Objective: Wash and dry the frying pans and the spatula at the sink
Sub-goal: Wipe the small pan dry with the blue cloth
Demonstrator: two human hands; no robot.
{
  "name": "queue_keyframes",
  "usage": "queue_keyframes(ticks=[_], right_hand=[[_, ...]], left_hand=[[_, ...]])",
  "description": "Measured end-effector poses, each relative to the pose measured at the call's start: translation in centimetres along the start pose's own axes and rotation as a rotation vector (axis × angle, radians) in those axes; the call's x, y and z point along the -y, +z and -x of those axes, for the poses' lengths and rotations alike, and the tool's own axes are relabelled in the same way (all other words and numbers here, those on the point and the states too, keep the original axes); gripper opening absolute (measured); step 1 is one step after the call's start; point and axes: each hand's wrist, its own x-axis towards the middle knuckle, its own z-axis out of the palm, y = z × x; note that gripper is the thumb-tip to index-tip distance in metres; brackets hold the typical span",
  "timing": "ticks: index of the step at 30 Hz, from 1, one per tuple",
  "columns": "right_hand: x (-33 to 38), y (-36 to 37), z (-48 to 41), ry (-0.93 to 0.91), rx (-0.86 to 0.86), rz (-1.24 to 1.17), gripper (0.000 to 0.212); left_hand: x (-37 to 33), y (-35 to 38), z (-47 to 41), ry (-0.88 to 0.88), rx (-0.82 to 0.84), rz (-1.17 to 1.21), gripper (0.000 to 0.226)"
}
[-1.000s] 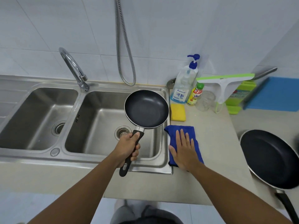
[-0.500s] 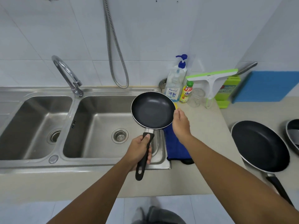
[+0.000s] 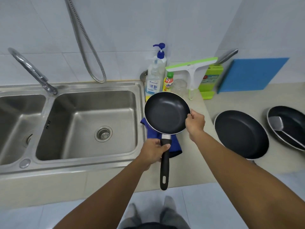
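Note:
A small black frying pan (image 3: 165, 112) is held level above the counter, just right of the sink. My left hand (image 3: 153, 150) grips its black handle near the pan. My right hand (image 3: 194, 122) pinches the pan's right rim. A blue cloth (image 3: 175, 146) lies on the counter beneath the pan, mostly hidden by it. To the right a larger black pan (image 3: 241, 134) sits on the counter. Farther right, a third pan (image 3: 290, 123) holds a grey spatula (image 3: 277, 123).
A steel double sink (image 3: 85, 123) with a curved tap (image 3: 31, 71) fills the left. Behind the pan stand a soap pump bottle (image 3: 156, 75), a small yellow bottle (image 3: 168, 81), a glass jar, a green-edged squeegee (image 3: 192, 70) and a blue board (image 3: 252, 75).
My right hand left the blue cloth and took hold of the pan's rim. The pan moved right, from over the sink basin to above the cloth.

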Motion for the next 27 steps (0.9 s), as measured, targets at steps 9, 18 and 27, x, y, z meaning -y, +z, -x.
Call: queue_keyframes(ticks=[9,18,27], right_hand=[[-5.2,-7.2,-6.3,0.094,0.065,-0.007,0.039],[-7.6,-10.1,-9.4,0.121,0.082,0.050,0.034],[-7.5,-10.5,-10.0,0.115,0.087,0.121,0.042]], left_hand=[[-0.1,11.0,-3.0,-0.113,-0.002,-0.123,0.024],[-0.1,16.2,-3.8,-0.160,-0.035,-0.154,0.023],[0.1,17.2,-4.4,-0.151,-0.037,-0.165,0.025]])
